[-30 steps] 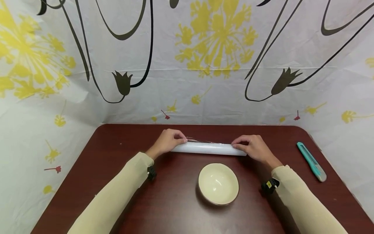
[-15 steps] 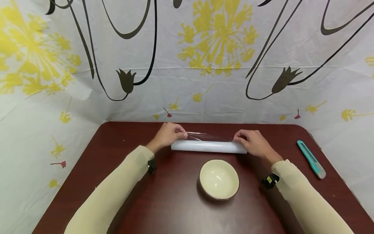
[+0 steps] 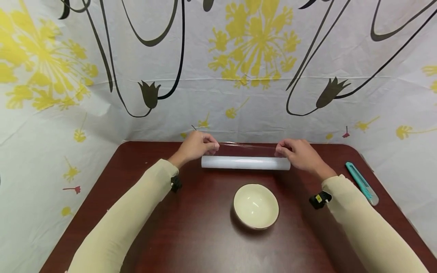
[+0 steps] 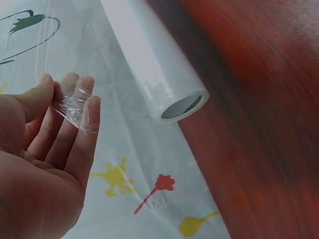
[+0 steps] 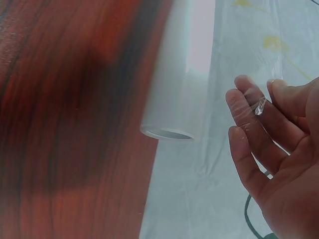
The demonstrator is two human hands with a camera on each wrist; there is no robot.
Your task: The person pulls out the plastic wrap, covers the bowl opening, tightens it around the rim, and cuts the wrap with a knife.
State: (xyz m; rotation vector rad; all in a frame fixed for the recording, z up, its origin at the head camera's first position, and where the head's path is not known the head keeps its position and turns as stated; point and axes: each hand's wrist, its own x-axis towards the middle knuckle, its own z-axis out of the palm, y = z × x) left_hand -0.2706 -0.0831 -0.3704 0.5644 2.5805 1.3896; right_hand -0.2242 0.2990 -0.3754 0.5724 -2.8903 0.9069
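Observation:
A white roll of plastic wrap (image 3: 246, 162) lies crosswise on the dark red table, and its hollow core shows in both wrist views. Between my hands stretches the clear free edge of the plastic wrap (image 3: 247, 146), just beyond the roll. My left hand (image 3: 199, 145) pinches one corner with thumb and finger; in the left wrist view crumpled film (image 4: 75, 107) lies across the fingers. The opposite corner is pinched by my right hand (image 3: 300, 154), with a small bunch of film (image 5: 259, 105) showing at its fingers. Nearer to me stands a cream bowl (image 3: 256, 206).
A teal utility knife (image 3: 362, 183) lies at the right side of the table (image 3: 191, 235). Behind the table's far edge hangs a white patterned sheet (image 3: 191, 60), which also runs along both sides.
Both hands have moved away from me and up, drawing the film's edge off the roll into a wider stretched strip. The roll appears slightly farther off; bowl and knife stay put.

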